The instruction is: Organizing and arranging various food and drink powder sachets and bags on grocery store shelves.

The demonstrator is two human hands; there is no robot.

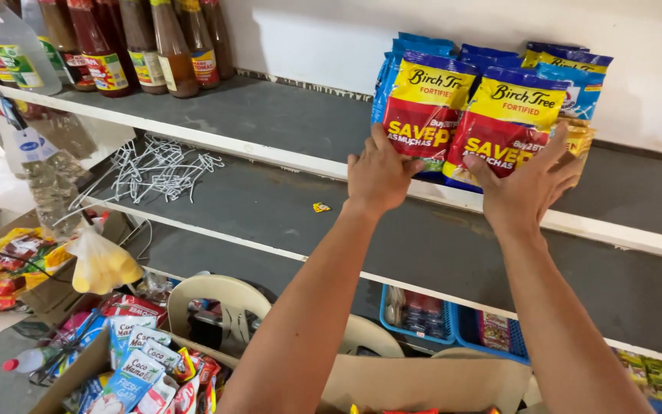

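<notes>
Pouches (465, 115): soft, light, slick foil, probably powder-filled, upright on shelf (270, 123). Left hand (378, 175) and right hand (526, 188), fingers spread, press lower fronts; grip sides.

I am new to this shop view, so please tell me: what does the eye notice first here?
Two bright yellow, red and blue pouches stand on the upper grey shelf, pressed by the left hand and right hand. Sauce bottles line the shelf's far left; white wire hooks lie one shelf below.
</notes>
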